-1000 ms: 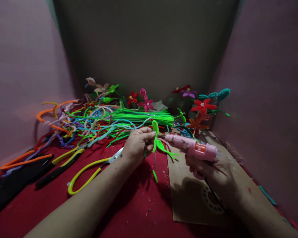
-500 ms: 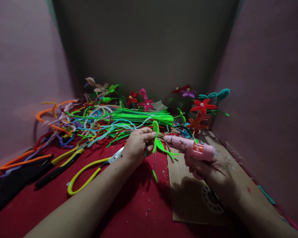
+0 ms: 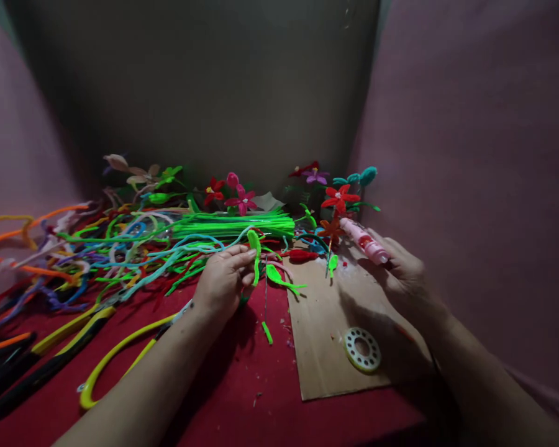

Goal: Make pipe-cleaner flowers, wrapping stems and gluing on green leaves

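My left hand [image 3: 226,279] pinches a bright green fuzzy leaf piece [image 3: 254,251] upright between thumb and fingers. Just right of it lies another green leaf shape [image 3: 274,274] with forked ends. My right hand [image 3: 403,270] is wrapped round a pink glue gun [image 3: 366,241], whose nozzle points up and left towards the orange and red flowers. A thin stem with a green end [image 3: 267,333] is below the left hand. Under the right hand's side is a cardboard sheet [image 3: 321,347].
Yellow-handled scissors [image 3: 121,347] and pliers [image 3: 69,341] lie at the left. Behind are tangled coloured pipe cleaners [image 3: 168,248], a green bundle [image 3: 233,225] and fuzzy flowers [image 3: 339,198]. A white ring-shaped spool [image 3: 362,349] rests on the cardboard.
The glue gun has moved away from the green leaf piece, back and to the right, and has tilted. The view has turned right, so the spool now shows fully. My left hand still holds its piece.
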A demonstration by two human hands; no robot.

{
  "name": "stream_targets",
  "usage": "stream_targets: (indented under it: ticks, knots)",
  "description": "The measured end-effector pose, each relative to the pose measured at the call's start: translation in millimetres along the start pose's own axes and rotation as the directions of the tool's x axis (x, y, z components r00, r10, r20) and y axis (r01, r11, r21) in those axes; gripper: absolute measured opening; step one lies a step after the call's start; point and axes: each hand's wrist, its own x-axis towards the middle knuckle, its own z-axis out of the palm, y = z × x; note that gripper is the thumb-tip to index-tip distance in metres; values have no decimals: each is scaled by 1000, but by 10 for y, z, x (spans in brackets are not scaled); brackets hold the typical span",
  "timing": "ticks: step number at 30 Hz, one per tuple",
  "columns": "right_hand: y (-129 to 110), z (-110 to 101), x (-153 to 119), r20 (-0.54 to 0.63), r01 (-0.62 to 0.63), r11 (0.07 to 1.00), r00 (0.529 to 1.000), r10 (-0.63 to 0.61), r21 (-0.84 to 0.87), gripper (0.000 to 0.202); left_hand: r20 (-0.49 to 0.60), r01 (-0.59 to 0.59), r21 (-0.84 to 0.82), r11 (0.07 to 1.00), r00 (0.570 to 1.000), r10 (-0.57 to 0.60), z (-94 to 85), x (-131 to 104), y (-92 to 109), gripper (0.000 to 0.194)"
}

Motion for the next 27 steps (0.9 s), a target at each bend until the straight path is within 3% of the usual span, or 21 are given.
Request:
stream_targets:
  ticks: [1,3,6,8,13,16,18,21,25,27]
  knots:
    - [120,-49,-69,13,-35,983,999,38,-178,48,-3,2,0,1000,1000,-2,4,-1,0,19]
    - [298,-114,-220,146,-54,880,980,139,-472,51,4,14,-1,1000,1000,-14,19,-5,-5,19]
    - [411,-123,-397,344,3,763,894,288,-646,52,30,36,-4,999,999,-36,47,-21,-9,20]
    - [432,-102,-446,384,13,730,857,344,-683,56,38,47,1,999,998,-47,61,-35,-6,20]
    - [384,-128,-340,435,43,708,815,383,-705,52,52,57,11,998,997,-58,46,-42,-3,23]
    - [221,-107,-166,402,18,682,820,408,-731,42,75,51,5,999,996,-51,24,-16,-36,24]
    - [95,0,-17,413,-39,749,815,407,-662,34,83,35,2,999,996,-35,17,-4,-67,23]
    - [1,282,221,469,-64,785,771,431,-617,26,86,26,6,1000,996,-26,21,-11,-105,23]
    - [82,625,451,471,-139,762,712,521,-633,20,94,15,13,1000,995,-16,30,-43,-111,23]
    - [137,715,499,467,-182,741,674,572,-646,26,96,3,10,1000,995,-4,32,-50,-98,22]
